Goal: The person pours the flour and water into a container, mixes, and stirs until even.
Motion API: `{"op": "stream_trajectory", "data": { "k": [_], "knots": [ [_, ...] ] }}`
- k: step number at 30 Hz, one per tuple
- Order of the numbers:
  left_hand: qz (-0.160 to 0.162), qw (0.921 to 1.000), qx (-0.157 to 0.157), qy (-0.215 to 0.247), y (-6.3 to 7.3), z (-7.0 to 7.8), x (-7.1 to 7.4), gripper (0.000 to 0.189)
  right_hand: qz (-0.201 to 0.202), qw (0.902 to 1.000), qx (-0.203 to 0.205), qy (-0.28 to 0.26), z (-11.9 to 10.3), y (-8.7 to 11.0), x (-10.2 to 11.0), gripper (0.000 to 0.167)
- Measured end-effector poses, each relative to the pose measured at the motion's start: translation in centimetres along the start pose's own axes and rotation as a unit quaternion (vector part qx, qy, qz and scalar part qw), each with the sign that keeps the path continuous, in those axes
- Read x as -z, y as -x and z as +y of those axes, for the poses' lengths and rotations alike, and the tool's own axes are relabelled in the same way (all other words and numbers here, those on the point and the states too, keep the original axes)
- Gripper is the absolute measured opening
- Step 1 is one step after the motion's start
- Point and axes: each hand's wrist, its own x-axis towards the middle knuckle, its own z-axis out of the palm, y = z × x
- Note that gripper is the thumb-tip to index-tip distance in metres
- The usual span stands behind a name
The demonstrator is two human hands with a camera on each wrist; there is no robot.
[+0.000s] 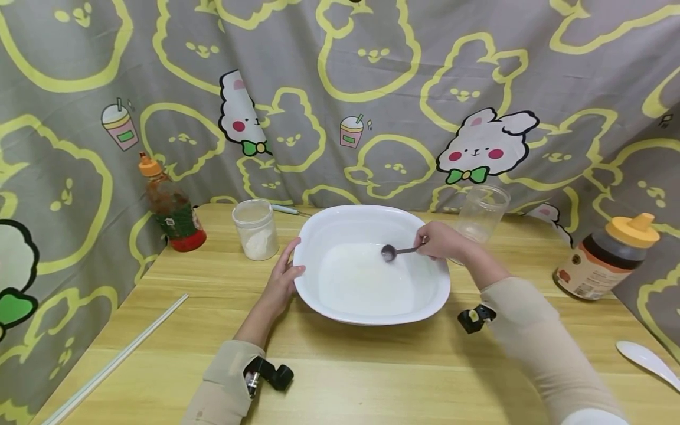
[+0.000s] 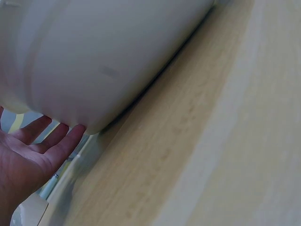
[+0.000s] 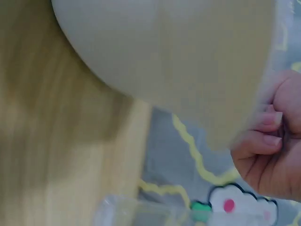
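In the head view, a white oval basin (image 1: 366,213) stands mid-table; whether its pale bottom is bare or covered cannot be made out. My left hand (image 1: 281,280) holds its left side, thumb at the rim; in the left wrist view the fingertips touch the outer wall. Over the basin's right part, my right hand (image 1: 441,240) pinches the handle of a small dark measuring spoon (image 1: 389,253), its bowl above the inside. The right wrist view shows the curled fingers (image 3: 263,141) beside the basin (image 3: 155,56), the spoon hidden there.
Left of the basin stand a jar of white powder (image 1: 256,230) and a red sauce bottle (image 1: 177,212). Chopsticks (image 1: 119,357) lie front left. A clear cup (image 1: 484,209) stands behind my right wrist. Farther right are a brown squeeze bottle (image 1: 605,260) and a white spoon (image 1: 645,359).
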Motion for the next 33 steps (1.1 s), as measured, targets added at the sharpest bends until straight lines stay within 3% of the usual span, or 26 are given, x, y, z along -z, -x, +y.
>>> {"op": "stream_trajectory", "data": {
  "k": [4, 7, 13, 16, 19, 24, 29, 33],
  "knots": [
    [0.000, 1.0000, 0.000, -0.004, -0.1, -0.1, 0.0, 0.061, 0.011, 0.9985, 0.026, -0.048, -0.8, -1.5, -2.0, 0.011],
    [-0.002, 1.0000, -0.002, -0.001, -0.1, -0.2, 0.0, 0.061, -0.006, 0.9947, 0.057, -0.085, -1.5, -2.1, -3.4, 0.012],
    [-0.009, 0.9999, -0.009, 0.006, 0.0, -0.1, -0.1, 0.063, -0.120, 0.9759, 0.116, -0.140, -2.5, -1.6, -4.7, 0.011],
    [-0.009, 0.9999, -0.010, 0.002, 0.0, -0.1, -0.1, 0.064, -0.171, 0.9681, 0.134, -0.124, -2.5, -0.6, -4.0, 0.010],
    [-0.006, 0.9999, -0.009, 0.000, -0.1, -0.1, 0.0, 0.063, -0.194, 0.9667, 0.136, -0.097, -2.1, 0.5, -2.6, 0.011],
    [0.001, 0.9999, -0.011, -0.001, -0.1, -0.2, 0.0, 0.061, -0.175, 0.9769, 0.104, -0.064, -0.9, 2.1, -0.2, 0.013],
    [0.001, 0.9999, -0.015, 0.005, -0.1, -0.3, 0.1, 0.060, -0.114, 0.9918, 0.058, -0.008, -0.3, 2.8, 1.7, 0.012],
    [-0.001, 0.9999, -0.014, 0.006, -0.2, -0.3, 0.1, 0.060, -0.066, 0.9975, 0.017, 0.016, 0.0, 2.5, 2.0, 0.011]
  ]
}}
